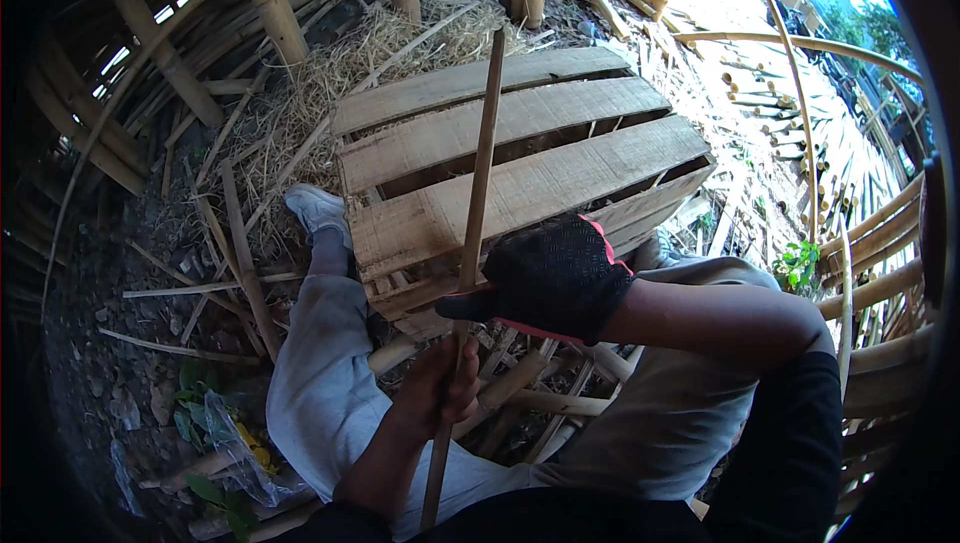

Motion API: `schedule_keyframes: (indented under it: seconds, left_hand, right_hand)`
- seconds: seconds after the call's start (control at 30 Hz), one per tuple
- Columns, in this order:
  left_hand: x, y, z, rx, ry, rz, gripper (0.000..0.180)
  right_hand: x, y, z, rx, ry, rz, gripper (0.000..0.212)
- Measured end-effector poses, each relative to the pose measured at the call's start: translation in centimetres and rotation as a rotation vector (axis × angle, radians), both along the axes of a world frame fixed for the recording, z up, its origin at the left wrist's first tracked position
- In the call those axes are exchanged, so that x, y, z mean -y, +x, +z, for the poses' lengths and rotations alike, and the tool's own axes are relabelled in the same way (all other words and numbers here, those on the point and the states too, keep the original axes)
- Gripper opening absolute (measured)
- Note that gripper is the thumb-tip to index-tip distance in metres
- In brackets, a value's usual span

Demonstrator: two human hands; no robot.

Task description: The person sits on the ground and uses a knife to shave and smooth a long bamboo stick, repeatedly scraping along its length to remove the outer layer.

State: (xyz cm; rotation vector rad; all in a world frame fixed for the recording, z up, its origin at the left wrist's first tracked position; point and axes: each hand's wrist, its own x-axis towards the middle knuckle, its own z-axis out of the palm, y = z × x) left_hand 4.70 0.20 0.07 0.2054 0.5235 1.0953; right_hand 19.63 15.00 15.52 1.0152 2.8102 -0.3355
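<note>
Bare left hand (430, 388), black-red gloved right hand (560, 278) above; both gripping long brown stick (484, 148); pale slatted wooden crate (540, 183) beyond

No text, label, brand, number or sign can be read, whether beside the fingers (466, 390) or well apart from them; no lettering is made out anywhere.

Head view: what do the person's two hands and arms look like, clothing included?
The right hand wears a black glove with a textured back and pinkish-red edging. The left hand is bare. Both forearms are uncovered. The right arm has a dark sleeve ending near the elbow. I see no cables.
</note>
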Motion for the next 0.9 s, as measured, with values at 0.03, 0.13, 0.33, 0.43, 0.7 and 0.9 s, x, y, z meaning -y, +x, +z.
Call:
schedule_keyframes:
  seconds: [0.03, 0.13, 0.33, 0.43, 0.7, 0.9]
  left_hand:
    - [0.2, 0.3, 0.3, 0.021, -0.038, -0.006, 0.038]
    - [1.0, 0.3, 0.5, 0.060, -0.064, -0.052, 0.039]
    - [1.5, 0.4, 1.8, 0.153, -0.038, -0.164, 0.040]
    - [1.9, 0.8, 1.4, 0.204, -0.075, -0.165, 0.040]
    - [2.2, 0.9, 1.1, 0.421, -0.067, -0.187, 0.039]
    - [1.4, -0.3, 1.7, 0.235, -0.001, -0.158, 0.040]
  right_hand:
    - [0.6, -0.5, 0.7, 0.099, 0.007, -0.053, 0.055]
    - [1.8, -0.3, -2.7, -0.238, 0.120, 0.015, 0.065]
    - [-4.3, 0.3, -4.6, -0.325, 0.466, 0.134, 0.056]
    - [-1.5, 0.7, -4.0, -0.268, 0.394, 0.059, 0.034]
    - [-1.0, 1.6, -4.0, -0.334, 0.333, 0.122, 0.051]
    - [-4.7, 2.2, -3.8, -0.165, 0.429, 0.087, 0.057]
